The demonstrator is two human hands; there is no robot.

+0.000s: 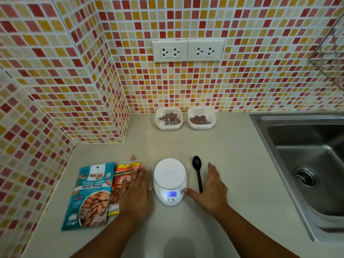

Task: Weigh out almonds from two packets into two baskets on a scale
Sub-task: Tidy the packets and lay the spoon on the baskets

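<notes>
Both your hands are flat on the counter now, one on each side of the scale low in the centre of the frame. Your left hand lies open, fingers straight and together, resting across the right part of the orange packet of salted almonds. It grips nothing. Just left of that packet, touching it, lies the blue packet of roasted almonds, flat and face up. Your right hand is open too, palm down with its fingers spread — the thumb reaches left and its tip touches the scale's front right edge, beside the lit blue display. The scale's round white platform carries nothing, and the display shows digits too small to read surely.

The black spoon lies on the counter between the scale and your right hand, bowl toward the wall, handle toward you. A small red clip sits above the orange packet.

Up by the tiled wall, centre of the frame, the two white baskets stand side by side, nearly touching — the left basket and the right basket each hold a small heap of almonds. The steel sink fills the right edge, and two white sockets sit on the wall above the baskets.
</notes>
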